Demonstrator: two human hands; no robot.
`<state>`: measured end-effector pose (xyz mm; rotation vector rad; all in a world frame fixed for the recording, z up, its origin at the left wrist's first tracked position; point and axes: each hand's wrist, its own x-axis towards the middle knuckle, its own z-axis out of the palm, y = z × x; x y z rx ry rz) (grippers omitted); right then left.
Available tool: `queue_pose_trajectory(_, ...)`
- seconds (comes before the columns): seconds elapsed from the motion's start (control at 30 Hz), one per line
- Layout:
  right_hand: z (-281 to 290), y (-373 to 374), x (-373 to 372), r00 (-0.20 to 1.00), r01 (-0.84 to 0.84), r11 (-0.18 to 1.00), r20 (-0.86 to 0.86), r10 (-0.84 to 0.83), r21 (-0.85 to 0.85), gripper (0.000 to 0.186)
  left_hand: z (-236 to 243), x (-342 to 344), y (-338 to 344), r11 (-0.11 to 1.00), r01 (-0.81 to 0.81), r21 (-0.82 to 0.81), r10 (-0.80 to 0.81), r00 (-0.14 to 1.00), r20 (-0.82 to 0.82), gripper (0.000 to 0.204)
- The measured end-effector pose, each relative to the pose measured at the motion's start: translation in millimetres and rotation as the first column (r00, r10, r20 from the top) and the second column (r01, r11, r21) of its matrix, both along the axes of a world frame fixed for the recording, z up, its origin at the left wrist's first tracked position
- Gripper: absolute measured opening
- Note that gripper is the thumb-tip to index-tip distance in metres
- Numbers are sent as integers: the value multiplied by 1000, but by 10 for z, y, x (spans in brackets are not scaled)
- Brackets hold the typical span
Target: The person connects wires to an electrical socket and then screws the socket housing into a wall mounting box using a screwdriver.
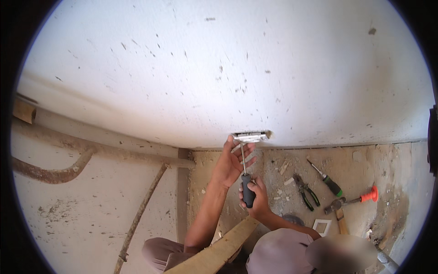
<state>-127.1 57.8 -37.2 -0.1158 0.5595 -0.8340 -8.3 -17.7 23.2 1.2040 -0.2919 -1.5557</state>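
By the wall, left hand spread, right hand gripping screwdriver.

Two screwdrivers, one pliers, one hammer

Your wall is super bright, kinda washed out up top, while the floor looks dimmer. Fisheye's bending your edges, corners go black, plus there's a smeary blur lower right.

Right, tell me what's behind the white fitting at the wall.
Behind the white fitting, a rough wall opening shows at its right end; the rest is covered.
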Motion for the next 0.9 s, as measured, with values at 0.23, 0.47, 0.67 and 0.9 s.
queue_pose_trajectory(0.23, -30, -22, 6, 1000, 19, 999, -12, -19, -32, 25, 48, 36, -6, 1000, 21, -21, -22, 996, -82, 54)
queue_pose_trajectory(0.47, 162, 12, -74, 990, 3, 993, -138, -19, -115, 25, 82, 55, -24, 998, 60, -21, -62, 991, -121, 56)
queue_pose_trajectory(0.67, 174, 30, -116, 984, -49, 976, -180, 11, -211, 25, 26, 66, 15, 999, 40, -5, -40, 989, -143, 63)
queue_pose_trajectory(0.9, 43, 27, -75, 974, -30, 970, -225, -26, -241, 26, -78, 48, 22, 999, 2, 32, 8, 957, -289, 59)
